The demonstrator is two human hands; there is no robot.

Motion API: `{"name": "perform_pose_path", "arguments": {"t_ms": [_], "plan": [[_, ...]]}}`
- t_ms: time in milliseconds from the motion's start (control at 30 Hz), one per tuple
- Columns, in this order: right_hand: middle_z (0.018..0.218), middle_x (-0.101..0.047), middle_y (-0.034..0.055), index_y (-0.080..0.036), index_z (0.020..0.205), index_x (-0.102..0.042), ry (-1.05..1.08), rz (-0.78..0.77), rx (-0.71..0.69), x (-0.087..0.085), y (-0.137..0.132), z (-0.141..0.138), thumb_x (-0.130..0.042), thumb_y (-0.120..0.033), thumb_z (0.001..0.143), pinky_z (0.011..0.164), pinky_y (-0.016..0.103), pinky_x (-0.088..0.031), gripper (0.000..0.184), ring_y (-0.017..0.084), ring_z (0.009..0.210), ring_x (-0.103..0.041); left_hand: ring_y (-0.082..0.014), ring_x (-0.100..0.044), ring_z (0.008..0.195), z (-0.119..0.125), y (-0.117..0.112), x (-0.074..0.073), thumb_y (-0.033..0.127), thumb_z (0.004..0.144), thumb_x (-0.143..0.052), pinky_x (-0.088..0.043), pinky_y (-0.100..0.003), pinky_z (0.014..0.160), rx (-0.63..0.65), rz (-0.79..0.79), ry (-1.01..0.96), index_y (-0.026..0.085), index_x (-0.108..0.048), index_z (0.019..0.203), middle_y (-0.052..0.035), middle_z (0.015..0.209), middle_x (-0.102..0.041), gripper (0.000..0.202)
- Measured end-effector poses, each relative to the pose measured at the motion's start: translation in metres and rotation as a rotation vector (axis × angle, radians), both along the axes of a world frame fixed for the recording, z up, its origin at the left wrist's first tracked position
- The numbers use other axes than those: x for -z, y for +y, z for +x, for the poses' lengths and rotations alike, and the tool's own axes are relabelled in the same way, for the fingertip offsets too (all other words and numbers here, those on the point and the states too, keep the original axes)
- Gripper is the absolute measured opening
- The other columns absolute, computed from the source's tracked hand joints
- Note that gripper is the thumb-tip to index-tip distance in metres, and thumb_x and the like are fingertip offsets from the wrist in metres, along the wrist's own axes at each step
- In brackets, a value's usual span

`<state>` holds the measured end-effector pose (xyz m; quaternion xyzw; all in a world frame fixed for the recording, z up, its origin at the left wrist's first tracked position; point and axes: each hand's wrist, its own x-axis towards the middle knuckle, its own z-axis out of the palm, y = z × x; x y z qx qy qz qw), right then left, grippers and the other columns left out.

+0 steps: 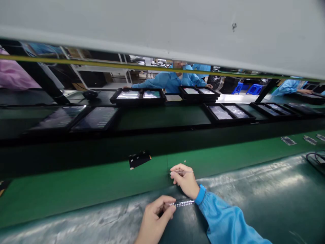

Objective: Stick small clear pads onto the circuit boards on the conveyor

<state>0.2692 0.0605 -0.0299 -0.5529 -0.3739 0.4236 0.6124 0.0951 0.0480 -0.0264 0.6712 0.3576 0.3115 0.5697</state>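
Note:
Between the thumb and fingers of my left hand [157, 217] is a narrow strip dotted with rows of white round stickers [185, 203]. It sticks out to the right, above the near mat. My right hand [184, 179] is closed around thin metal tweezers [185, 172], whose tips point left over the edge of the green belt. Whether the tips hold anything is too small to tell. A blue band circles my right wrist. Left of the tweezers, on the belt, lies a flat black part [139, 159] with small pale and orange patches.
The green belt [101, 184] runs across beyond the near mat [254, 193]. Small flat parts [288, 140] lie on its right side. Black trays [229, 112] with shiny panels stand on the raised line behind. A co-worker [175, 81] in blue sits opposite. A pale panel [162, 30] hangs overhead.

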Motion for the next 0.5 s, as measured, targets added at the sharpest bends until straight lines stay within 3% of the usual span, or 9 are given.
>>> {"name": "perform_pose_path", "arguments": {"t_ms": [333,500], "plan": [[0.064,-0.065,-0.0018,-0.017,0.082,-0.068,0.01,-0.009,-0.013,-0.0027,0.0021,-0.001,-0.074,-0.033,0.073,0.045,0.021,-0.044,0.019,0.009,0.046,-0.054,-0.0162,-0.061,0.05,-0.0019,0.0018,0.0086,0.041,0.082,-0.071,-0.048,-0.022,0.051,-0.004,0.048,0.021,0.016,-0.075,0.085,-0.0009,0.054,-0.065,0.026],[0.063,-0.065,-0.002,-0.017,0.081,-0.068,0.009,-0.012,-0.004,-0.0032,0.0028,-0.0011,-0.073,-0.033,0.073,0.045,0.021,-0.044,0.019,0.009,0.046,-0.055,-0.0162,-0.062,0.05,-0.0016,0.0033,0.0051,0.041,0.082,-0.071,-0.049,-0.022,0.051,0.0,0.051,0.025,0.017,-0.076,0.084,-0.0004,0.053,-0.065,0.025]]}}
